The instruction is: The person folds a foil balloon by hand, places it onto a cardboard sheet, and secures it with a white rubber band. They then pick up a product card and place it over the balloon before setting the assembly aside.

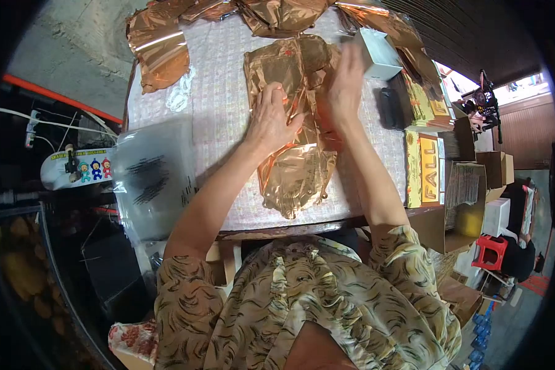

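A flat copper-coloured foil balloon (297, 179), creased and folded over along its middle, lies lengthwise on the cloth-covered table in front of me. My left hand (270, 120) rests on its left half, fingers slightly bent and the thumb stretched to the right. Along the foil's right edge stands my right hand (346, 86), turned on its side with straight fingers pointing away from me; its fingertips are smeared by motion. Just beyond those fingertips is a small white box (379, 54). More copper foil pieces (160, 52) lie across the far edge.
Clear plastic bags (154, 179) hang over the table's left edge. A white coil (180, 91) lies at the upper left. Printed FALL packages (430, 168) and a black object (388, 108) line the right side, with cardboard boxes (465, 203) and a red stool (491, 251) beyond.
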`<state>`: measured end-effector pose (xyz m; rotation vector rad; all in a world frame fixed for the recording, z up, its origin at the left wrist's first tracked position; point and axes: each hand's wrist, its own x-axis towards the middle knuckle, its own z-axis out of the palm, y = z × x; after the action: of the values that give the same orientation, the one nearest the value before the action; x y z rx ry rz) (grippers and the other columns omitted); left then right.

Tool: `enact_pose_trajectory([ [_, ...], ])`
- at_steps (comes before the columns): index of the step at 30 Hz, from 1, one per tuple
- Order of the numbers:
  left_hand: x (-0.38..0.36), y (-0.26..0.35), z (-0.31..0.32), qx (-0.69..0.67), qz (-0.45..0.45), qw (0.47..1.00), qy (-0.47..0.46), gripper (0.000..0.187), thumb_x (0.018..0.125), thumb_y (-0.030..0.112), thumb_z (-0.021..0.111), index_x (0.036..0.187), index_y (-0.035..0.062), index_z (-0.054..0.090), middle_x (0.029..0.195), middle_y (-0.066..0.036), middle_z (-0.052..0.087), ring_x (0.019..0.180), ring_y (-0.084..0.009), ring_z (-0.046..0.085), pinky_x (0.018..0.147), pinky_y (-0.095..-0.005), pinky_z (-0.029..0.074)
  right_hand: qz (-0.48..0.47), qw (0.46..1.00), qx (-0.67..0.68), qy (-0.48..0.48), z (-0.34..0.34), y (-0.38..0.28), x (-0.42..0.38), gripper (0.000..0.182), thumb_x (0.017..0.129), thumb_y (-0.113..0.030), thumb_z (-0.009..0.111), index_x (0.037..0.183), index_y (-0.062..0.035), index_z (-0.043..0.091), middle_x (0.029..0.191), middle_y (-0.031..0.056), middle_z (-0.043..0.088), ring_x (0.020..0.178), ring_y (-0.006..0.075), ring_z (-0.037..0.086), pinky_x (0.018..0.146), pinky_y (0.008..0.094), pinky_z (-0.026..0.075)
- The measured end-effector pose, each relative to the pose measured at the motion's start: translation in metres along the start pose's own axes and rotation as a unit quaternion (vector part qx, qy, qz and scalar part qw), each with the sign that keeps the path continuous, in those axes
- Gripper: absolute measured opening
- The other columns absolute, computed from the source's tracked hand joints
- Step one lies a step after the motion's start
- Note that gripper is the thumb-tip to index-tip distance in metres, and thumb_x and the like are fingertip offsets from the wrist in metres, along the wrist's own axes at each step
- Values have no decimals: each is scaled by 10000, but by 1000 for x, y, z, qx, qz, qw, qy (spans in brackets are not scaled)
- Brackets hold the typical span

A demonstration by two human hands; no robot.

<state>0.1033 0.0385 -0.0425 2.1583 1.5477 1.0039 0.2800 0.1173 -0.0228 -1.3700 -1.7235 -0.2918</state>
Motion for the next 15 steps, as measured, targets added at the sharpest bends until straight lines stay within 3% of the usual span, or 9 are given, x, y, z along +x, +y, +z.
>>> enact_pose_trajectory([
  [1, 1, 1, -1, -3, -6, 1000, -2, 562, 820, 192, 789, 1208, -91, 497, 1327, -231, 453, 1263, -402, 478, 1087, -446, 407, -1, 1000, 0, 1, -7, -6, -8, 660, 818, -9, 677, 1431, 48, 440, 1451, 292, 472, 1322, 445, 481, 1116, 480, 405],
  [3, 2, 1, -2, -4, -13, 1000, -4, 529, 810, 163, 786, 1187, -85, 511, 1316, -232, 470, 1252, -400, 494, 1070, -441, 424, -50, 976, 82, -194, -24, -23, -33, 622, 783, 32, 634, 1379, 69, 463, 1401, 308, 491, 1294, 466, 482, 1122, 511, 387],
  [8, 5, 4, -5, -33, -34, 999, 25, 315, 808, 82, 752, 1014, -69, 567, 1247, -250, 562, 1126, -428, 598, 957, -447, 504, -38, 970, 119, -208, -20, -31, -63, 590, 787, 18, 647, 1352, 72, 486, 1361, 300, 519, 1283, 455, 497, 1106, 486, 414],
  [12, 2, 1, -5, -44, -40, 996, 63, 233, 816, 59, 738, 970, -48, 600, 1237, -252, 591, 1092, -438, 620, 939, -450, 517, -21, 967, 122, -221, -17, -28, -66, 637, 781, 10, 666, 1378, 89, 460, 1388, 294, 503, 1291, 458, 493, 1106, 474, 425],
  [15, 0, -14, -8, -36, -16, 989, 142, 196, 840, 70, 735, 974, -22, 626, 1227, -234, 625, 1070, -403, 642, 916, -425, 533, -32, 966, 114, -231, -19, -27, -67, 659, 778, 20, 659, 1398, 89, 446, 1413, 290, 486, 1314, 454, 476, 1120, 474, 415],
])
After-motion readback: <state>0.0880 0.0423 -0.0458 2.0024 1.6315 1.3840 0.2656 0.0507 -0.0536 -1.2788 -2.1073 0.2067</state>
